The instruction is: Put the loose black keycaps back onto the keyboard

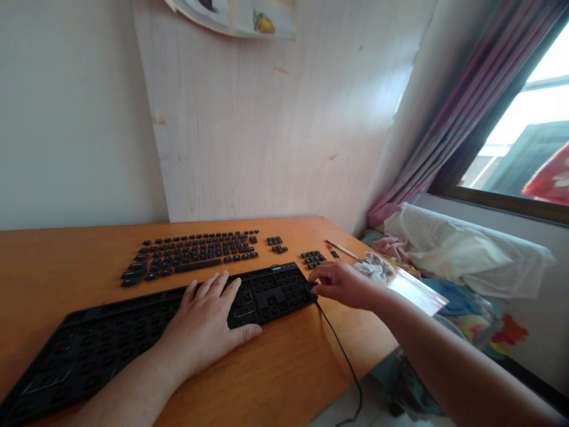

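A black keyboard frame [89,344] with its keycaps removed lies across the orange wooden desk [284,367]. My left hand [207,320] rests flat on it, fingers stretched out. My right hand [342,283] is at the frame's right end, fingers curled at its corner near the cable [342,356]; what they pinch, if anything, is hidden. The loose black keycaps [191,255] are laid out in keyboard order behind the frame, with smaller groups [313,258] to the right.
A thin stick-like tool [341,249] and a crumpled white cloth [376,267] lie at the desk's right end. Beyond the desk edge are bedding [462,249], a curtain and a window. A light wooden board leans against the wall behind.
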`<state>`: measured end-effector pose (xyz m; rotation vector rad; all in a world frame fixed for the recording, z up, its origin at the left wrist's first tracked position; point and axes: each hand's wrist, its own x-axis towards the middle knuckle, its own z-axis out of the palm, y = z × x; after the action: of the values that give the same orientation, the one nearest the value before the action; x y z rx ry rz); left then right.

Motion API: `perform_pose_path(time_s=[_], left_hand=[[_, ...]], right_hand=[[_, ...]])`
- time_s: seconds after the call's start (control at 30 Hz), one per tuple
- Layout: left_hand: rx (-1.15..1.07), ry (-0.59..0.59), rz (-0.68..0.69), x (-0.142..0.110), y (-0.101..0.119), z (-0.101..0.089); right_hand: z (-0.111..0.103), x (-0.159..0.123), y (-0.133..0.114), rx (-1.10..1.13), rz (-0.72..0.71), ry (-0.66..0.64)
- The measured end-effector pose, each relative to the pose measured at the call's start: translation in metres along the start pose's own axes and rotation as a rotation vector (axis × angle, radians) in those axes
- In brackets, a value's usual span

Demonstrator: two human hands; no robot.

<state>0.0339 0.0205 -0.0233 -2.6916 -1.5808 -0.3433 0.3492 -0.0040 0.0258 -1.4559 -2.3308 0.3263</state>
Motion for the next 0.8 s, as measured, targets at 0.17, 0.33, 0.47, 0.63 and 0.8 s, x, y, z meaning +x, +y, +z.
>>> perform_pose_path(time_s=[0.17, 0.33, 0.47, 0.63, 0.8], left_hand=[[-0.007, 0.027, 0.006, -0.001, 0.000, 0.001], [-0.012, 0.019, 0.000, -0.001, 0.001, 0.000], [-0.019, 0.025, 0.010, -0.001, 0.001, 0.000], [-0.013, 0.014, 0.011, -0.001, 0.000, 0.001], [-0.026, 0.025, 0.012, -0.001, 0.001, 0.002]], right_hand=[[0.008, 0.003, -0.012, -0.008, -0.048, -0.061], [0.012, 0.006, -0.022, -0.029, -0.064, -0.109], [0.015, 0.009, -0.026, -0.051, -0.086, -0.109], [0.016, 0.013, -0.027, -0.069, -0.116, -0.148], [0.016, 0.015, -0.024, -0.062, -0.138, -0.164]])
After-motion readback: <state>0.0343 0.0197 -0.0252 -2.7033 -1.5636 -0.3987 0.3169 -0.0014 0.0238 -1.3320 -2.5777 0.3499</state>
